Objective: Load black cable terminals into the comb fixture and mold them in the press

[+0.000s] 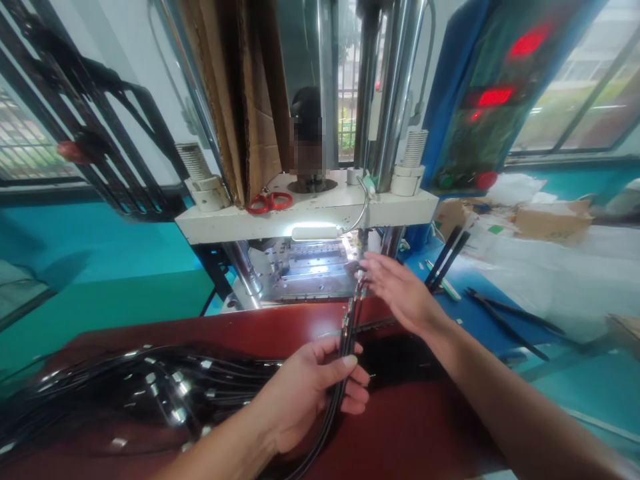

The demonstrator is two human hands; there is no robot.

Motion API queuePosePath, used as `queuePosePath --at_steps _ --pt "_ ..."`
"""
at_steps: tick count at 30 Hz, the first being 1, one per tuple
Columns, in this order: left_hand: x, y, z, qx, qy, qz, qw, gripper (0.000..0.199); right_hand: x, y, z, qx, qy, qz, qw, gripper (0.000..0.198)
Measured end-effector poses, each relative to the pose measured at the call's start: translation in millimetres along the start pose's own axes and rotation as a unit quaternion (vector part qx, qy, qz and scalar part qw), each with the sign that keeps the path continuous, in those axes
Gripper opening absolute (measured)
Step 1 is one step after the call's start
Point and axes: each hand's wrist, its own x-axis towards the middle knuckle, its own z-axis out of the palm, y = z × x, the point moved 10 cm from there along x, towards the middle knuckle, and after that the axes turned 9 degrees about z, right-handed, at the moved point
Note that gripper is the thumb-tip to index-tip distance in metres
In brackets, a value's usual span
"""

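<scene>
My left hand (325,377) is closed around a small bundle of black cables (351,333), thumb on top. The cables rise from it toward the press, and their loose lengths curve down to the front edge of the view. Metal end fittings (346,313) show above the fist, some higher than others. At the highest tips, the fingers of my right hand (395,290) pinch a cable end, partly covered by the fingertips. Just beyond is the lit metal mold (315,263) on the press bed, apart from the hands.
Many black cables with metal ends lie on the dark red table (200,327) at left. Red-handled scissors (270,201) rest on the white press plate (390,210), above a lamp (315,232). Tweezers (505,317) lie on the blue surface at right. A control panel (495,100) glows red.
</scene>
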Motion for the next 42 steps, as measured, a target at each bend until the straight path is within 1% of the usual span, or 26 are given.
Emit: queuePosePath --at_steps 2,4,6,9,12,14,17,19,23,27,29,30,32,36,38,41,42 --pt "1 -4 4 0.006 0.001 -0.009 1.0 0.024 -3 3 15 0.016 -0.044 0.019 0.999 0.038" --pt "4 -4 7 0.003 0.007 -0.001 1.0 0.022 -9 1 26 -0.019 -0.059 0.015 0.998 0.032" --pt "10 -1 9 -0.004 0.013 0.019 1.0 0.018 -15 -5 32 -0.059 -0.054 -0.005 0.997 0.026" --pt "17 3 12 -0.006 0.016 0.034 0.999 0.015 -24 -17 39 -0.093 -0.055 -0.061 0.992 0.021" --pt "21 6 11 -0.004 0.028 0.036 0.999 0.017 -26 -19 45 -0.103 -0.074 -0.074 0.989 0.022" --pt "23 9 10 -0.006 0.035 0.044 0.998 0.019 -25 -16 47 -0.106 -0.079 -0.069 0.989 0.022" --pt "24 11 7 -0.012 0.046 0.054 0.997 0.018 -23 -11 43 -0.113 -0.046 -0.057 0.991 0.023" --pt "25 13 5 -0.013 0.057 0.058 0.997 0.017 -23 -9 45 -0.119 -0.034 -0.058 0.991 0.023" --pt "28 18 4 -0.004 0.068 0.072 0.995 0.018 -26 -13 52 -0.144 -0.03 -0.088 0.985 0.022" --pt "30 24 7 -0.001 0.046 0.083 0.995 0.018 -25 -20 48 -0.159 -0.025 -0.111 0.981 0.021" --pt "29 24 7 -0.011 0.031 0.08 0.996 0.017 -22 -16 45 -0.144 -0.03 -0.09 0.985 0.016" --pt "29 24 6 -0.016 0.028 0.077 0.996 0.017 -19 -12 43 -0.131 -0.035 -0.072 0.988 0.016" --pt "28 22 3 -0.023 0.026 0.075 0.997 0.017 -16 -4 42 -0.104 -0.048 -0.041 0.993 0.023" --pt "29 23 3 -0.022 0.016 0.076 0.997 0.016 -16 2 44 -0.106 -0.058 -0.025 0.992 0.028" --pt "29 25 4 -0.019 0.024 0.074 0.997 0.015 -19 -2 46 -0.121 -0.06 -0.039 0.99 0.027" --pt "29 29 3 -0.004 0.051 0.072 0.996 0.014 -25 -11 51 -0.147 -0.062 -0.078 0.984 0.024" --pt "29 31 4 0.001 0.054 0.075 0.996 0.014 -26 -11 52 -0.153 -0.06 -0.079 0.983 0.024"
